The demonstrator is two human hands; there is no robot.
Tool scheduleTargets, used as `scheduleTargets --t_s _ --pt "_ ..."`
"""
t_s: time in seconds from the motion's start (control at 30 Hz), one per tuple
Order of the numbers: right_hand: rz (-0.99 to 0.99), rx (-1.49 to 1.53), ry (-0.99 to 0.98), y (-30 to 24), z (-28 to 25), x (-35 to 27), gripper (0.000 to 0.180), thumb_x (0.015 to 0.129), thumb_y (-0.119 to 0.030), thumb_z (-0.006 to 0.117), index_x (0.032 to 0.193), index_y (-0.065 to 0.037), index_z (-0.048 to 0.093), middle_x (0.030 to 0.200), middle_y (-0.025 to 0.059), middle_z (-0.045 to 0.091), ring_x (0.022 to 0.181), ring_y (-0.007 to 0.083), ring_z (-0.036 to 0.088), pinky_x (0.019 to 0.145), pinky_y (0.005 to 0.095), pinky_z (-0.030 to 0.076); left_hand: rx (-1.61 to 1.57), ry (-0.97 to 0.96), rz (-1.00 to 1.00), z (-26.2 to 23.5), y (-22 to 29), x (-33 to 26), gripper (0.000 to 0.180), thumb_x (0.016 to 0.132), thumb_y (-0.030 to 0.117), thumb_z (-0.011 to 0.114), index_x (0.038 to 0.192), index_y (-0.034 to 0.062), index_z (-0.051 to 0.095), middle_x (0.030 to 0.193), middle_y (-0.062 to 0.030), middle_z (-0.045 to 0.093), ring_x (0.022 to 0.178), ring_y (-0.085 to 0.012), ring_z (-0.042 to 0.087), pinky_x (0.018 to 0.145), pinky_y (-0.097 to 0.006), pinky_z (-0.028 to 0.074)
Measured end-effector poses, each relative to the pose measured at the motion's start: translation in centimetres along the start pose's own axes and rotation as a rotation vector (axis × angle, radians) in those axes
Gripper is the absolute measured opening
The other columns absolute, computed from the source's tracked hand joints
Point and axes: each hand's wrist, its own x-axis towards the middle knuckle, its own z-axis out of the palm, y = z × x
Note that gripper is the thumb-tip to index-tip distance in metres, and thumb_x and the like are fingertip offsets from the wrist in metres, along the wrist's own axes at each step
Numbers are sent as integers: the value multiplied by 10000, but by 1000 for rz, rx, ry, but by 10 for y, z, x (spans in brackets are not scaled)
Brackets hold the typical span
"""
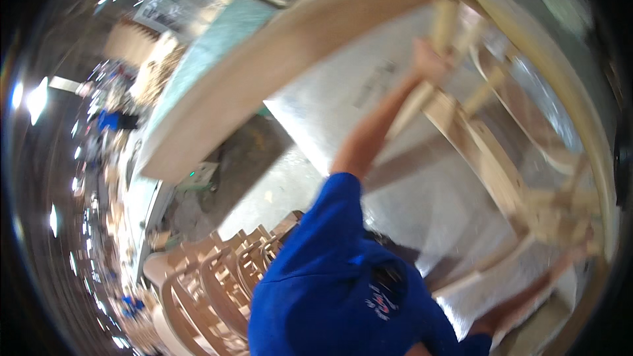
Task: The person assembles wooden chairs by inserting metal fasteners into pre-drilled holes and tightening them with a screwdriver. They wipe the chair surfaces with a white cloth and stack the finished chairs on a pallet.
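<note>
A large pale wooden furniture frame (488, 148), with crossed bars and a long curved rail, fills the upper and right part of the view, tilted. My left arm stretches out to it, and my left hand (432, 62) closes round a bar near the top. At the lower right, my right hand (580, 249) touches the frame by a joint where several pieces meet; motion blurs its fingers. A wide curved board (283, 59) sweeps from the top of the frame down to the left. Whether it is one piece with the frame I cannot tell.
Several wooden chair frames (221, 277) with rounded backs stand close together at the lower left. Beyond the curved board lies a pale green tabletop (231, 33). A shiny grey surface (422, 191) spreads beneath the frame. Stacked wood and people in blue show blurred at far left.
</note>
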Motion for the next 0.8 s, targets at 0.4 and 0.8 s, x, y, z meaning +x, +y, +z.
scheduleTargets --t_s 0.4,0.8 --pt "-335 -555 69 -3 -28 12 331 943 -230 419 1192 -104 597 1092 120 652 980 238 632 833 366 493 -563 -195 47 20 24 -29 345 674 201 634 934 -23 603 747 -137 626 676 -214 591 664 -349 476" --pt "12 -386 132 -27 -15 2 335 911 -121 432 1195 -174 604 1128 41 651 965 232 647 798 334 512 514 -288 -442 -103 -113 -78 780 675 526 719 1263 68 491 1260 -233 467 1206 -370 416 1005 -507 322"
